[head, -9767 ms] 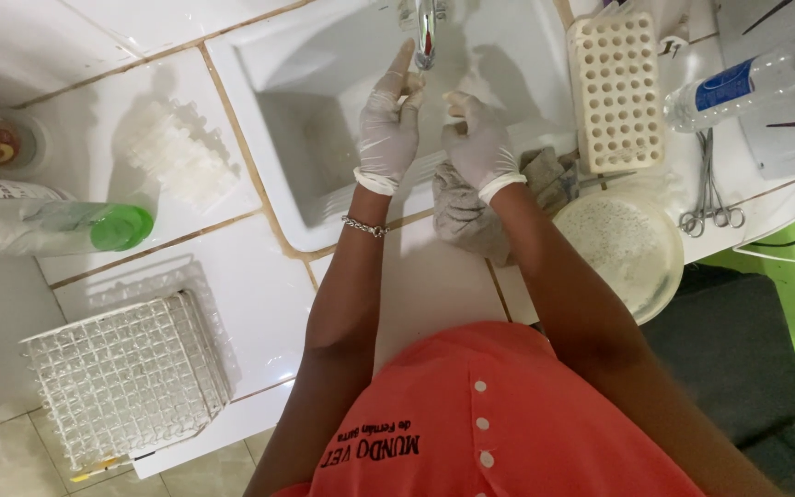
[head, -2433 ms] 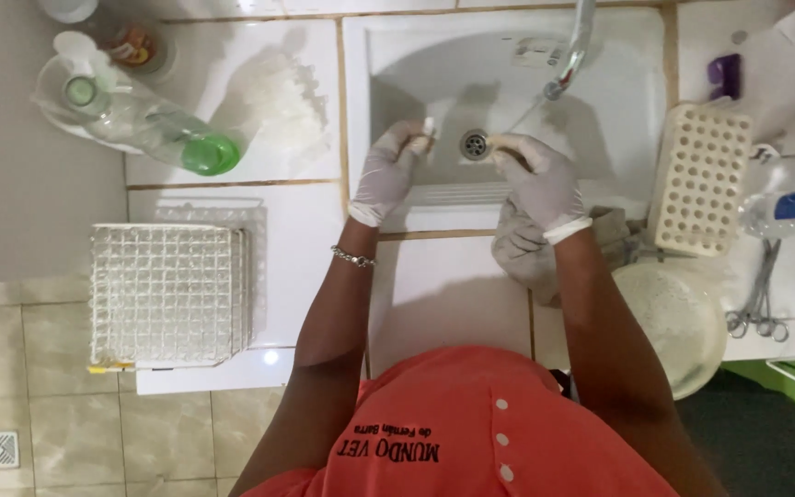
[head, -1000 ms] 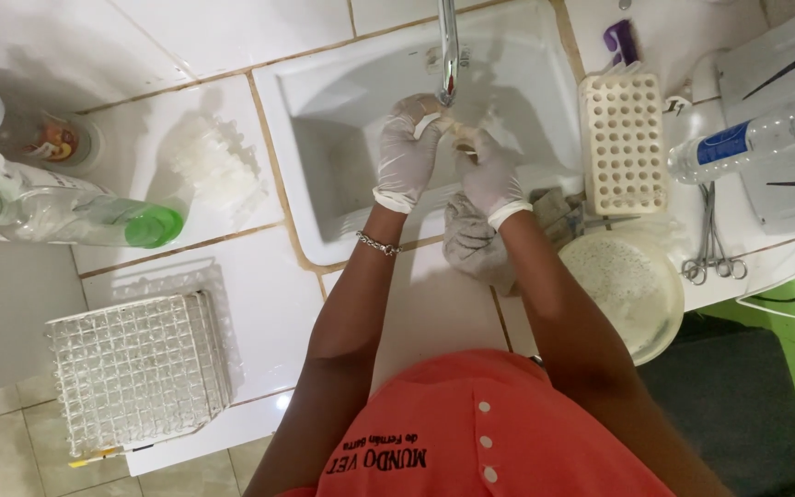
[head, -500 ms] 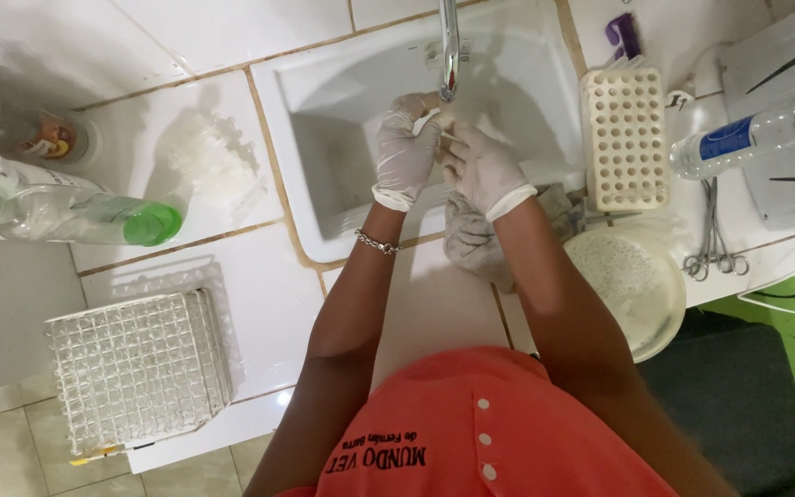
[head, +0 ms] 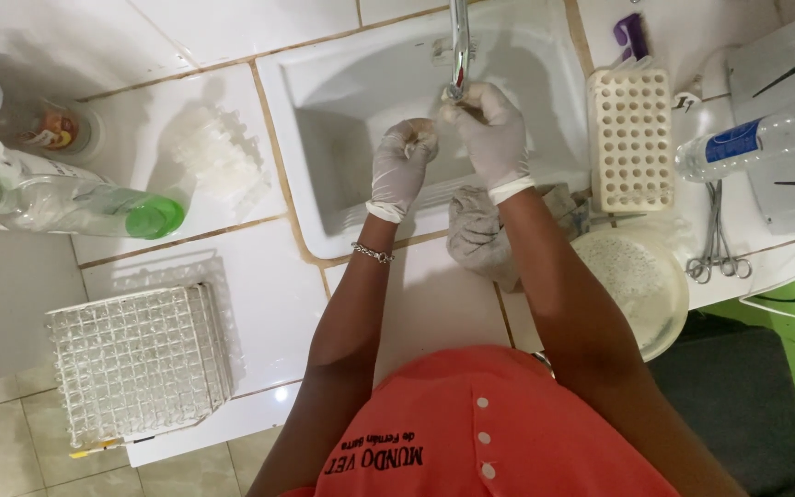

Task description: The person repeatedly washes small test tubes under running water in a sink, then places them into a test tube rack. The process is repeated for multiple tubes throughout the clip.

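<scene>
You are holding both gloved hands over the white sink, under the tap. Your right hand is closing around a small item just below the spout; I cannot tell what it is. Your left hand is curling narrow, fingertips together, just left of it. A grey cloth is lying on the near sink edge, and a white tube rack is standing to the right.

Faucet overhangs the sink; basin sides open.
</scene>
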